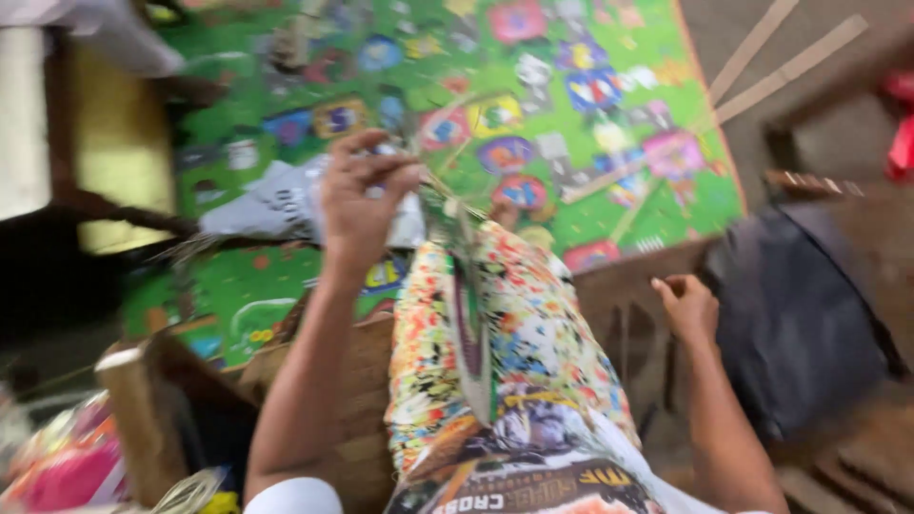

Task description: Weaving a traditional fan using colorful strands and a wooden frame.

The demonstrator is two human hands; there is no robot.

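Far left: a dark wooden chair frame point(71, 190) stands at the edge of the view, blurred; below it a pink and yellow bundle point(67, 471) lies in the bottom corner, too smeared to tell what it is.
Floor: a green play mat point(590, 124) with bright cartoon patches covers the ground ahead; a crumpled grey and white cloth point(271, 205) lies on it just left of the raised hand.
Left hand: the left hand point(360, 195) is lifted over the mat, fingers pinched together at the top; it grasps thin pale strips point(447, 195), which run from the fingertips down and to the right toward the knee; motion blur hides how many strips there are.
Stool: a brown woven seat point(357, 390) shows under the left forearm, beside the leg.
Centre: the person's leg in a multicoloured printed garment point(514, 333) stretches from the bottom edge up to the mat; a narrow woven band point(469, 333) lies lengthwise along it, touching the cloth.
Right hand: the right hand point(687, 305) rests low beside the leg, fingers curled in loosely on a brown wooden surface point(628, 314); whether it holds anything I cannot tell.
Right: a dark bag point(795, 324) sits just beside that hand; two long pale slats point(776, 62) lie on the bare floor beyond the mat; a red object point(900, 133) shows at the frame's edge.
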